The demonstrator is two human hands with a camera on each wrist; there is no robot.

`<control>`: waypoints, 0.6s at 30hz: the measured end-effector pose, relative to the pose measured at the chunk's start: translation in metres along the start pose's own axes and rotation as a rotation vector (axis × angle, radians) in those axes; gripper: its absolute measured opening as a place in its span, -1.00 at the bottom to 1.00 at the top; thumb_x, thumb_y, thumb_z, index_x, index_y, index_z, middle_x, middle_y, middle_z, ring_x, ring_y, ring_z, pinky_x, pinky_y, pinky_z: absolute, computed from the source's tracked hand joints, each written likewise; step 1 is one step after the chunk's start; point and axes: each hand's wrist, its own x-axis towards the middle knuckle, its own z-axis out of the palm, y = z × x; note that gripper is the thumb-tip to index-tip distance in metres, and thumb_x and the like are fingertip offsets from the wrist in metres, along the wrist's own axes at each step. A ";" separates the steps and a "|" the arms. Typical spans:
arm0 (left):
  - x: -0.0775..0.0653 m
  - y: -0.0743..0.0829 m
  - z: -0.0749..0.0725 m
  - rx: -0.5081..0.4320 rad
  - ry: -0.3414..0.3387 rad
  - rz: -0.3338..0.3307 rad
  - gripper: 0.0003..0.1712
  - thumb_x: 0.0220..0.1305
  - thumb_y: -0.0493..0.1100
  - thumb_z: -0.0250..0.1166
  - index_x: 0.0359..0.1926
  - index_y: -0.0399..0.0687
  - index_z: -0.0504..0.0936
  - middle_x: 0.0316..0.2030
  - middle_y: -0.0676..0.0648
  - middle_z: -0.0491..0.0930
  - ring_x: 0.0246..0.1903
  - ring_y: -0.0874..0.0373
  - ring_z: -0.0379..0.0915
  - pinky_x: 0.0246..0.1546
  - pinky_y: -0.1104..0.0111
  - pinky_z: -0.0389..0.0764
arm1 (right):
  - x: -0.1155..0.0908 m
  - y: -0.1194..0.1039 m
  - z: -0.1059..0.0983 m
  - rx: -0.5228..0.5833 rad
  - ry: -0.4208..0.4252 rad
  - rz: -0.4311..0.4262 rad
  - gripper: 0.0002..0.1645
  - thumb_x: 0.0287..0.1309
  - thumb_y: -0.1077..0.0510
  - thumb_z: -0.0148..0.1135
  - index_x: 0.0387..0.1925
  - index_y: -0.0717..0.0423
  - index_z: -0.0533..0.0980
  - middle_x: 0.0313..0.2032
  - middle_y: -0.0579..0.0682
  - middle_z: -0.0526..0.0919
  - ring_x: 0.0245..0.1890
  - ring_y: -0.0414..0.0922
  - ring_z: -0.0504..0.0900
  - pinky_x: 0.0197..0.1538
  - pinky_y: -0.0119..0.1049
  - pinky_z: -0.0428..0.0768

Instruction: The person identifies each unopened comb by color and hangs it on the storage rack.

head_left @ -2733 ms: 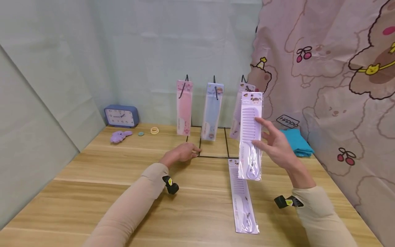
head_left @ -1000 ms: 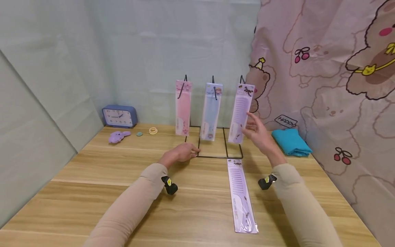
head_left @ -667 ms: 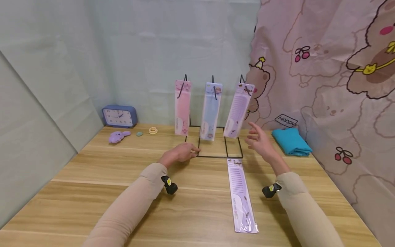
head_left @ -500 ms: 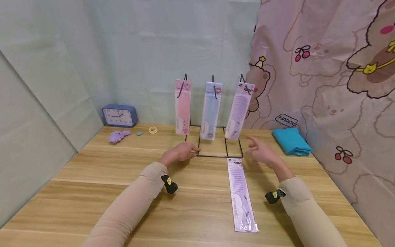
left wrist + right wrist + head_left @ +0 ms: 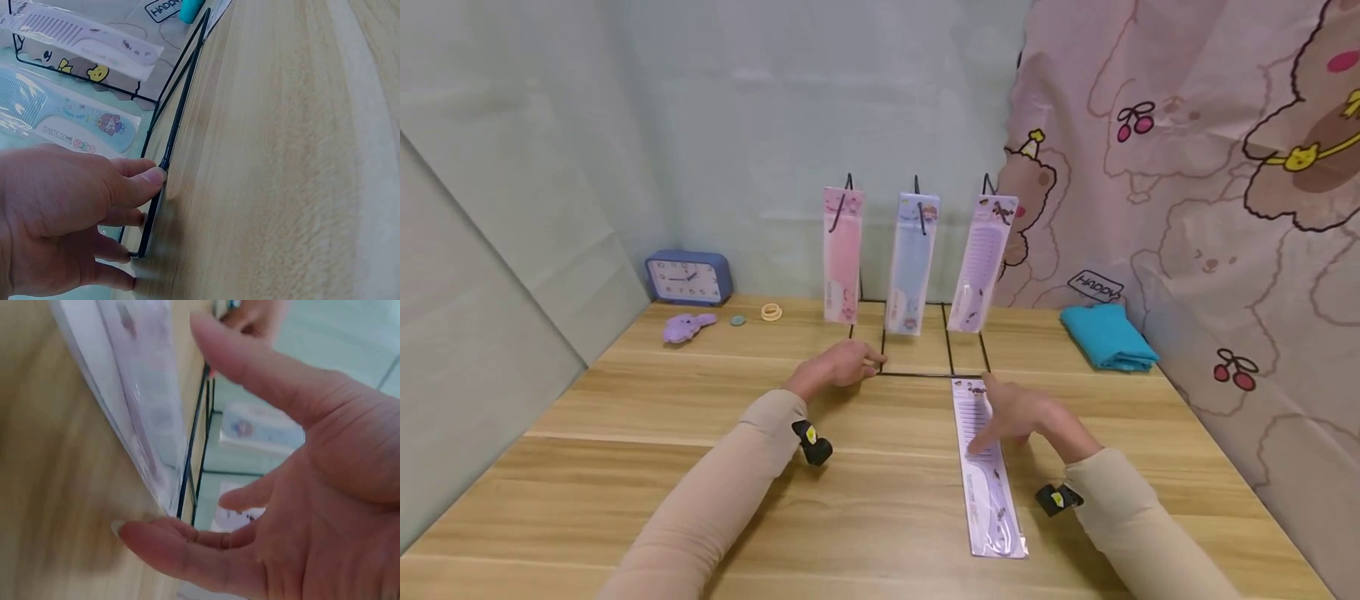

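Note:
My left hand point(image 5: 838, 367) holds the front left corner of a black wire display rack point(image 5: 917, 375); in the left wrist view the thumb point(image 5: 153, 178) lies on its bottom wire. Spread over a packaged purple comb point(image 5: 992, 508) lying on the table is my right hand point(image 5: 1018, 410), thumb on one side and fingers toward the other. The right wrist view shows those fingers apart, with the pack point(image 5: 140, 394) beyond them. From the rack's hooks hang packs of pink combs point(image 5: 842, 258), blue combs point(image 5: 912, 267) and purple combs point(image 5: 981, 267).
At the back left are a blue alarm clock point(image 5: 688, 277), a purple plush-like item point(image 5: 687, 327), a small green disc point(image 5: 737, 321) and cream rings point(image 5: 771, 312). A folded turquoise cloth point(image 5: 1108, 336) lies at the right. Curtains stand behind the wooden table point(image 5: 865, 517).
My right hand hung a packaged purple comb on the right hook, let go, then moved down toward me over the pack on the table. The left hand stayed at the rack's corner.

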 end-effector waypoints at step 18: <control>-0.001 0.000 0.002 0.002 0.008 0.007 -0.53 0.46 -0.22 0.18 0.35 -0.09 0.50 0.29 -0.20 0.47 0.31 -0.14 0.34 0.35 0.07 0.33 | 0.010 0.009 0.004 0.182 0.017 -0.005 0.37 -0.11 0.33 0.59 0.48 0.44 -0.20 -0.23 0.31 0.54 -0.65 0.06 0.64 -0.57 -0.12 0.69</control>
